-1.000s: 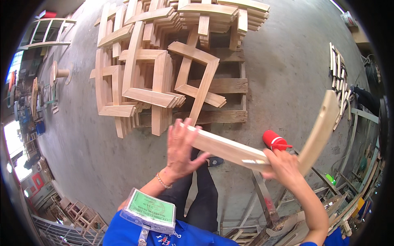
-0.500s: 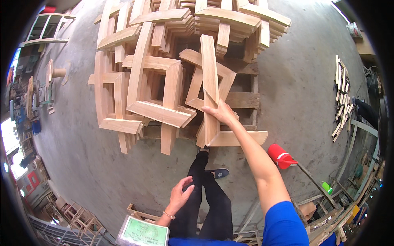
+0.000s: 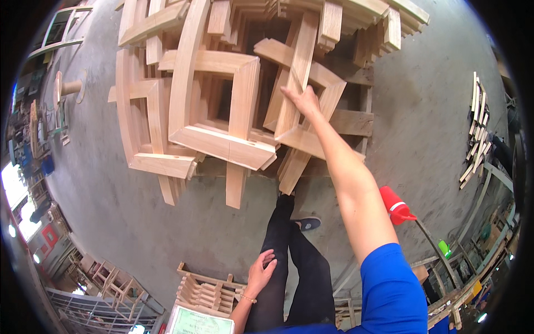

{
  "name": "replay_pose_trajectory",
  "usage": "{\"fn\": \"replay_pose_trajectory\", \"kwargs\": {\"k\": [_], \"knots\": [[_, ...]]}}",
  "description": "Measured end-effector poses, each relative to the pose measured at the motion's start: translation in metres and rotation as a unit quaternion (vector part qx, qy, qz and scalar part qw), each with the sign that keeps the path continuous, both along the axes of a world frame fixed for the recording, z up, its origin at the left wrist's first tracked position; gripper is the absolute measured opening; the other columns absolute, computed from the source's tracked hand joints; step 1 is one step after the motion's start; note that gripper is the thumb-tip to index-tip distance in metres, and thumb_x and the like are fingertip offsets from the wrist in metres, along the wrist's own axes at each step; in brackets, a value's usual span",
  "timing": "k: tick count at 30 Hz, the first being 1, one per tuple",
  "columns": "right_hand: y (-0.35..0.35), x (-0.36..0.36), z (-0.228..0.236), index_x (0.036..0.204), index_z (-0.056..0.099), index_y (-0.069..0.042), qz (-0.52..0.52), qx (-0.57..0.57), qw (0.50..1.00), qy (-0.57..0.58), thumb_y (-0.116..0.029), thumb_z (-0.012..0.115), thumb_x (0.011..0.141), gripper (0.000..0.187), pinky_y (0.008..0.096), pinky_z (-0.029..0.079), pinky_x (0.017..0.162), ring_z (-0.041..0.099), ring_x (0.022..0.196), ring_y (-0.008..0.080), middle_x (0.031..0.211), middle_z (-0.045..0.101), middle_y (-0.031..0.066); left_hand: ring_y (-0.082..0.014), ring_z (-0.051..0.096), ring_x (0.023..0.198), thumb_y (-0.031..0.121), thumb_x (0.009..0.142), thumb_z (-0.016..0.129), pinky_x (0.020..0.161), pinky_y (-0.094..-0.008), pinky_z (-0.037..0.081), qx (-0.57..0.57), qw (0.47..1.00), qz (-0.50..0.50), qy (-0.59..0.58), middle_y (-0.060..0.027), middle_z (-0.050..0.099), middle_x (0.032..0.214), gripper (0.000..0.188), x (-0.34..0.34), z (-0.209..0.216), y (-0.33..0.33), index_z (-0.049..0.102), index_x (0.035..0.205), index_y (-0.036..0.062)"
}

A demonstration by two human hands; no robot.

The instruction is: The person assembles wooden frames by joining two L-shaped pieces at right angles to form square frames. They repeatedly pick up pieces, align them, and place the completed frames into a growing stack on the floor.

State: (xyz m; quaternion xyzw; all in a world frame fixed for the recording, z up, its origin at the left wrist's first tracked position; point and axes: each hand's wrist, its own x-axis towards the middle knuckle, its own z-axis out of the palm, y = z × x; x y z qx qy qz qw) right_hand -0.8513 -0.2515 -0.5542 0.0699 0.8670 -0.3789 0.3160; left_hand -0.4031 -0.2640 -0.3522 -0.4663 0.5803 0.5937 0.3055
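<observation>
My right hand (image 3: 303, 101) grips the long bar of an L-shaped wooden frame piece (image 3: 303, 53), thumb on one side and fingers wrapped over the other. That piece lies across, or just above, another pale wooden frame (image 3: 328, 89) at the right of the pile; whether they touch I cannot tell. To its left stand stacks of similar mitred frame pieces (image 3: 222, 146), crossing one another. Under them shows a wooden pallet (image 3: 351, 122). My left hand (image 3: 260, 274) hovers near my thigh, holding nothing, its fingers apart and slightly bent.
A red container with a white band (image 3: 396, 206) stands to the right beside a long bar. Thin wooden slats (image 3: 475, 131) lie on the far-right floor. Small stacked wood parts (image 3: 206, 298) sit near my left side. A green card (image 3: 197, 322) hangs in front of me.
My right hand has carried the L-shaped frame piece farther away, over the right-hand frame, tilting its long bar. My left hand has shifted slightly right and down.
</observation>
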Motion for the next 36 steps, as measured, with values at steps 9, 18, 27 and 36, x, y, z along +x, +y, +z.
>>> {"fn": "replay_pose_trajectory", "kwargs": {"k": [9, 18, 27, 36], "knots": [[0.076, 0.051, 0.036, 0.129, 0.044, -0.001, 0.162, 0.046, 0.977, 0.131, -0.053, 0.077, 0.062, 0.092, 0.0447, 0.047, 0.088, 0.056, 0.108, 0.0383, 0.117, 0.058, 0.0212, -0.0226, 0.060, 0.107, 0.019, 0.088, 0.061, 0.092, -0.0323, 0.045, -0.009, 0.999, 0.022, -0.026, -0.0167, 0.061, 0.115, 0.043, -0.003, -0.005, -0.001, 0.050, 0.125, 0.0016], [0.167, 0.115, 0.002, 0.133, 0.037, -0.011, 0.287, 0.178, 0.934, 0.112, -0.031, 0.077, 0.069, 0.079, 0.0474, 0.051, 0.078, 0.062, 0.093, 0.0364, 0.125, 0.048, 0.0149, -0.0204, 0.061, 0.104, 0.018, 0.087, 0.061, 0.091, -0.0313, 0.047, 0.007, 0.998, -0.041, -0.038, -0.0150, 0.063, 0.112, 0.042, -0.006, -0.016, -0.001, 0.051, 0.125, 0.0018], [0.151, 0.138, -0.008, 0.127, 0.041, -0.012, 0.245, 0.122, 0.943, 0.189, -0.030, 0.078, 0.067, 0.073, 0.0462, 0.053, 0.074, 0.063, 0.089, 0.0344, 0.117, 0.051, 0.0119, -0.0170, 0.061, 0.101, 0.017, 0.090, 0.060, 0.087, -0.0290, 0.048, 0.008, 0.999, -0.029, -0.015, -0.0133, 0.063, 0.111, 0.039, -0.005, -0.023, -0.001, 0.051, 0.125, 0.0010], [0.141, 0.143, -0.003, 0.125, 0.044, -0.012, 0.219, 0.137, 0.955, 0.143, -0.027, 0.079, 0.065, 0.071, 0.0460, 0.052, 0.076, 0.061, 0.096, 0.0335, 0.119, 0.052, 0.0107, -0.0164, 0.059, 0.102, 0.016, 0.090, 0.059, 0.088, -0.0281, 0.047, 0.011, 0.999, -0.033, -0.035, -0.0123, 0.062, 0.112, 0.039, 0.000, -0.022, 0.003, 0.050, 0.126, 0.0017]]}}
